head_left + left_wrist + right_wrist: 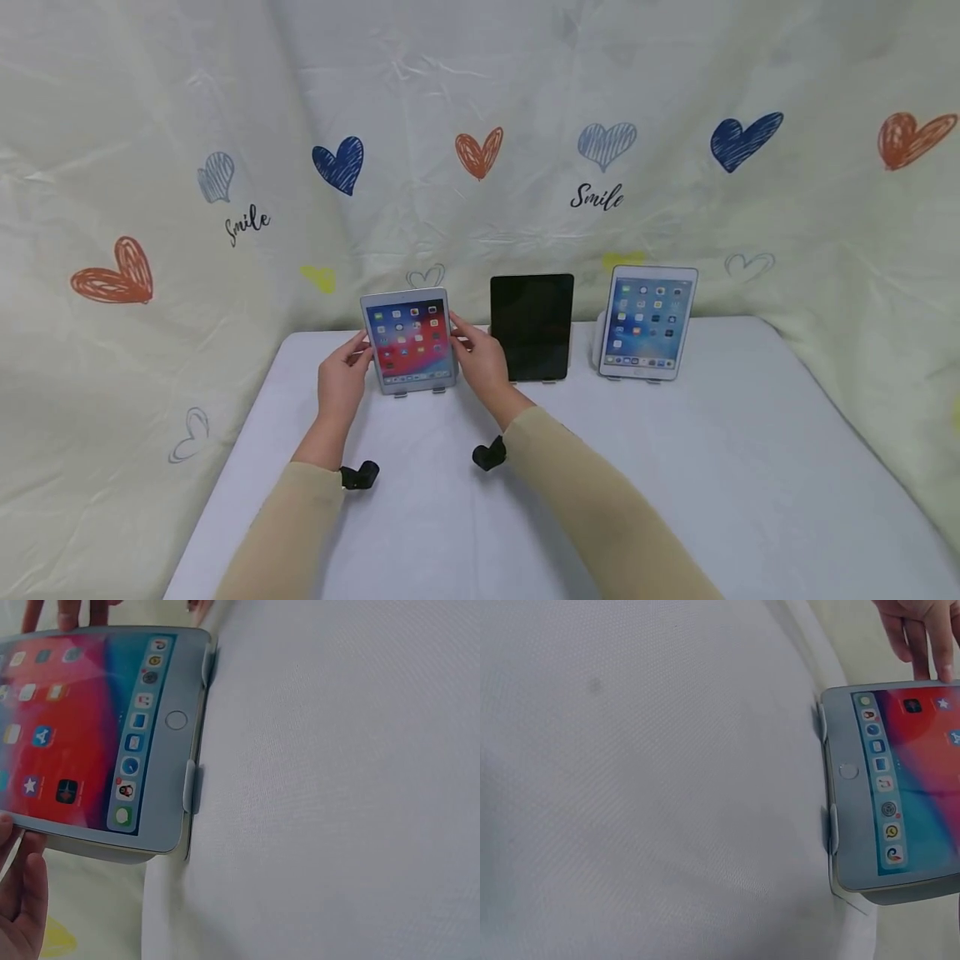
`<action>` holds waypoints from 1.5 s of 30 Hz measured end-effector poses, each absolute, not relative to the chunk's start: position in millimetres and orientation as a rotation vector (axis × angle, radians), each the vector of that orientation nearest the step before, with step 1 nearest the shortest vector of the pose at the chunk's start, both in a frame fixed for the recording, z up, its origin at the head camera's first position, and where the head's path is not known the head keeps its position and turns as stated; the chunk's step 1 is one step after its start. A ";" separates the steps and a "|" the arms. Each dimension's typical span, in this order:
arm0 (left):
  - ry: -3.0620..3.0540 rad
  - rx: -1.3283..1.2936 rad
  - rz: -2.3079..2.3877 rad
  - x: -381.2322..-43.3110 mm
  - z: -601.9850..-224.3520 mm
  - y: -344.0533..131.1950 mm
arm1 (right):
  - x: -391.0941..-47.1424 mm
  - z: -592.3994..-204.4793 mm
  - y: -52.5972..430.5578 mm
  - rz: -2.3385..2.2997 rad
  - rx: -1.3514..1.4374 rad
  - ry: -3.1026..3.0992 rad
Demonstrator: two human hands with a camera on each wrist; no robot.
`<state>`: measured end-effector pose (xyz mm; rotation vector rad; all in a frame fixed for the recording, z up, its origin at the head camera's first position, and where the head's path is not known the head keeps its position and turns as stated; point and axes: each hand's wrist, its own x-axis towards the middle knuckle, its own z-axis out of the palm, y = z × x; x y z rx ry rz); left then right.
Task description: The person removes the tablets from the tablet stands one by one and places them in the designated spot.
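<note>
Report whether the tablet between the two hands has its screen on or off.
On. The tablet shows colourful app icons in all three views.

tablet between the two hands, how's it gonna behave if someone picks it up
The tablet should stay stiff, being a flat, straight-edged slab. Its smooth, glossy front could be slippery and may crack if dropped. Two small tabs catch its bottom edge, so a pull at the top might tip it forward over them.
</note>
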<state>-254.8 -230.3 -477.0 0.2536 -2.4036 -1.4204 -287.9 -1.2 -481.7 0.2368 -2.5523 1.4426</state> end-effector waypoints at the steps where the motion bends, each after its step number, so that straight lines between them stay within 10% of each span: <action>1: -2.399 0.252 -1.419 -254.9 -477.3 -230.3 | -288.2 -481.2 -1.4 1.437 0.242 -2.557; 45: -2.449 0.226 -1.663 -229.3 -454.9 -221.3 | -259.6 -460.9 28.7 1.844 0.077 -2.518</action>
